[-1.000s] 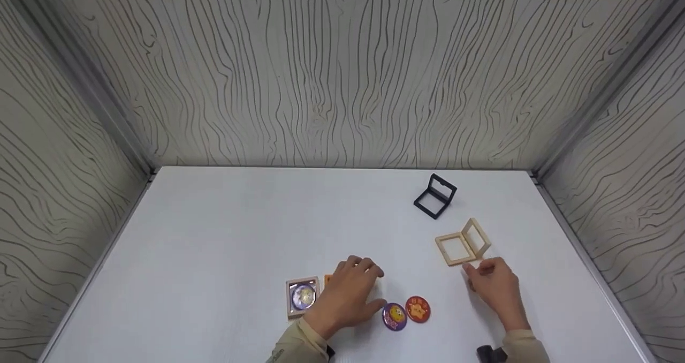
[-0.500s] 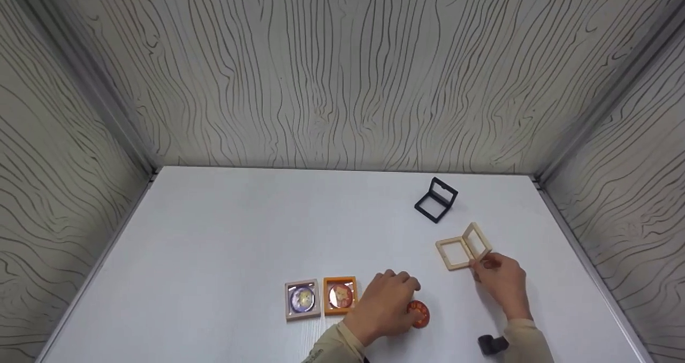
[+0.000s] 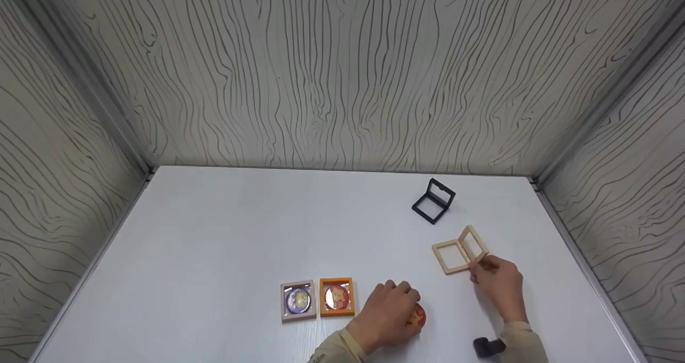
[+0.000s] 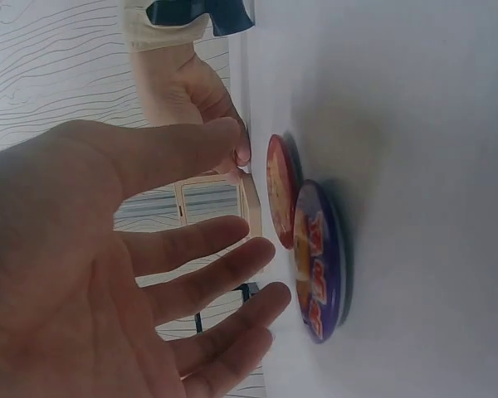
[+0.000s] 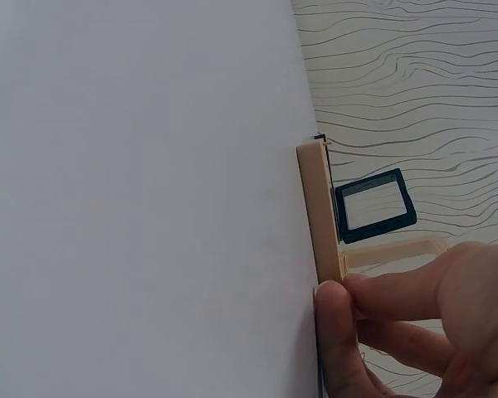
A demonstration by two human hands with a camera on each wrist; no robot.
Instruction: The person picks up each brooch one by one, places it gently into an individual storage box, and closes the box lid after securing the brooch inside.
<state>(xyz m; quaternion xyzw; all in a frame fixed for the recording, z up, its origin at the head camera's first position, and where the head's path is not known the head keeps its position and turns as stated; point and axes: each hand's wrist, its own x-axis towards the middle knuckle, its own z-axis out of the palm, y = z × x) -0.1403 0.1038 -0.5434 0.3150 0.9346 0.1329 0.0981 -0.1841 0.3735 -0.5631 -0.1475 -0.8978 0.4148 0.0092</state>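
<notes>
My left hand is over two round badges with its fingers extended. In the left wrist view its fingertips are right by the purple badge, and the red badge lies just beyond. From the head, the red badge peeks out beside the fingers, while the purple one is hidden under the hand. My right hand pinches a light wooden frame near its hinge, between thumb and fingers. That frame stands unfolded on the table, one half flat and the other raised, as the right wrist view also shows side-on.
Farther back stands an unfolded black frame. Left of my left hand lie an orange frame and a pale frame side by side, each holding a badge. Wood-grain panels wall the white table.
My left hand has moved right, off the orange frame and over the badges, covering the purple one. My right hand has come to the wooden frame's hinge edge and pinches it.
</notes>
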